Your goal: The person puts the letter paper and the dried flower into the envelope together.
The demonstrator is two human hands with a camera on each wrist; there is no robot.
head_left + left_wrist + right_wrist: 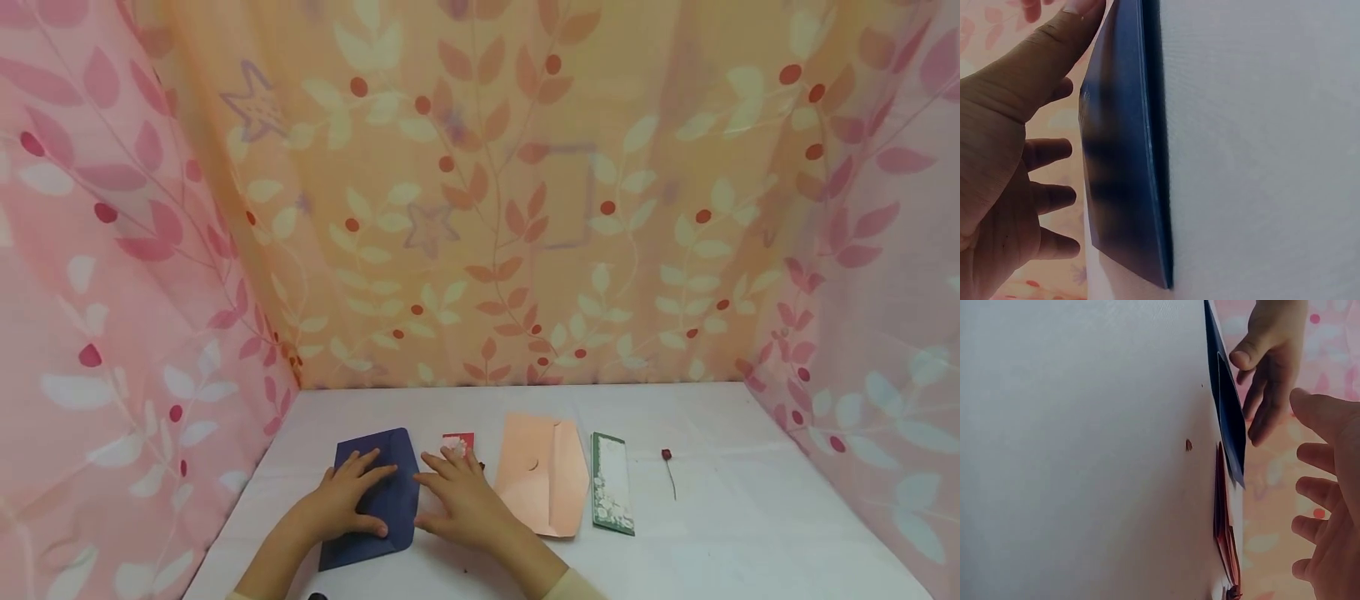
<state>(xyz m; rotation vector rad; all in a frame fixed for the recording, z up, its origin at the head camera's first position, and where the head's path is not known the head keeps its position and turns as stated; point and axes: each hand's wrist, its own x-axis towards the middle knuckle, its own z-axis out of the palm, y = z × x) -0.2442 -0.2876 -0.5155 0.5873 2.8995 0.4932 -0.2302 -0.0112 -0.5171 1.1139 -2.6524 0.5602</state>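
A navy blue envelope [401, 467] lies on the white table with its flap side toward the right. Above it my left hand [341, 498] spreads its fingers, the thumb nearest the paper; in the left wrist view the thumb is close to the envelope [1125, 131], and whether it touches I cannot tell. My right hand [468, 510] hovers just right of the envelope, its fingers apart and holding nothing. Partly hidden behind that hand is a small red card [468, 442] with a pale floral pattern. The right wrist view shows the red card [1221, 506] standing slightly raised near the envelope.
Right of my hands lie a peach envelope [521, 483], a green-edged floral card [613, 479] and a small dried rose [667, 455] on a thin stem. A dark round object [318, 597] shows at the bottom edge. Patterned curtains [480, 208] enclose the table [750, 517].
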